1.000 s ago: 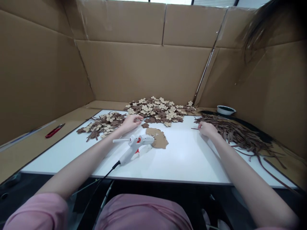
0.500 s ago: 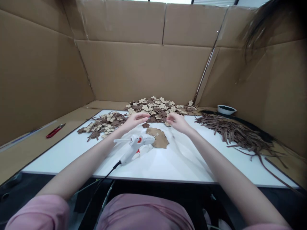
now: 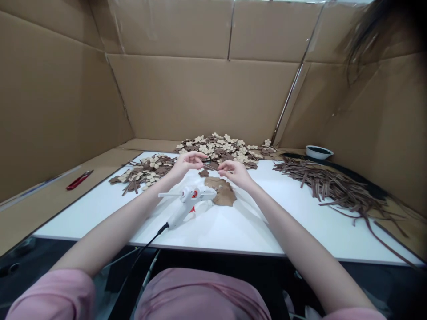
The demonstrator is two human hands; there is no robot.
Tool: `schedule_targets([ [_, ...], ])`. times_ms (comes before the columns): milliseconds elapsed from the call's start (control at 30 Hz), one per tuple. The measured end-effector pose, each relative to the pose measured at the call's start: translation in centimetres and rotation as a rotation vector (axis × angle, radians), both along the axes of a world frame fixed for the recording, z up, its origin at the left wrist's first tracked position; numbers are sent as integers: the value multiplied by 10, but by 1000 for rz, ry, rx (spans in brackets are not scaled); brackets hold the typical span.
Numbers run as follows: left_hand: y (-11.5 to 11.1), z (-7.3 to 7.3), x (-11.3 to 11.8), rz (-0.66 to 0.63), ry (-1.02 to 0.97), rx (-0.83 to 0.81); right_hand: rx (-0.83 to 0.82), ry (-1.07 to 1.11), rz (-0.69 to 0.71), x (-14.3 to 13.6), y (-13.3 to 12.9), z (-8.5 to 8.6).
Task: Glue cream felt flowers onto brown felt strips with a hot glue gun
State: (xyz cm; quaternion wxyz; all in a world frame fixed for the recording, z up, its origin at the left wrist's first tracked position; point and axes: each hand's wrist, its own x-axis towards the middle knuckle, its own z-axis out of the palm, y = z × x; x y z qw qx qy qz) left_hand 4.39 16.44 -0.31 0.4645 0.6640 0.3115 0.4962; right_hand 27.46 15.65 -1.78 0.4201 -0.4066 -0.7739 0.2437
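Observation:
My left hand (image 3: 189, 165) and my right hand (image 3: 235, 173) are raised over the middle of the white board, close together. A thin brown strip (image 3: 211, 167) spans the gap between them, its ends at the pinched fingers of each hand. Just below lies a flat, irregular brown piece (image 3: 224, 192) with a shiny spot on it. One dark brown flower cut-out (image 3: 203, 174) rests at its upper left edge. In front, a white glue gun (image 3: 188, 202) stands on the board with its nozzle toward the brown piece; its cable runs off the near edge.
A heap of beige and brown flower cut-outs (image 3: 220, 144) is at the back. Flowers with strip stems (image 3: 150, 171) lie at left, loose brown strips (image 3: 327, 182) at right. A red-handled cutter (image 3: 79, 180) and a white bowl (image 3: 319, 152) sit beyond the white board (image 3: 100, 213). Cardboard walls surround it.
My right hand has moved left, closer to my left hand, and the brown strip now shows between them. My left hand has shifted slightly. The view has tilted a little downward.

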Motion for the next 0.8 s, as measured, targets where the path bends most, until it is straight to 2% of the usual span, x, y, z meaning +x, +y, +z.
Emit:
schedule_targets([
  [100,0,3,-2,39,-25,0,-141,49,124,7,-2,0],
  [200,0,0,-2,18,-11,-27,-247,190,270,4,-12,7],
  [433,2,-16,6,-210,31,-148,-235,435,373,-11,-26,13],
  [633,2,-20,8,-258,119,-149,-307,485,364,-13,-26,11],
  [800,-3,-15,9,-186,130,-65,-282,450,278,-14,-22,8],
])
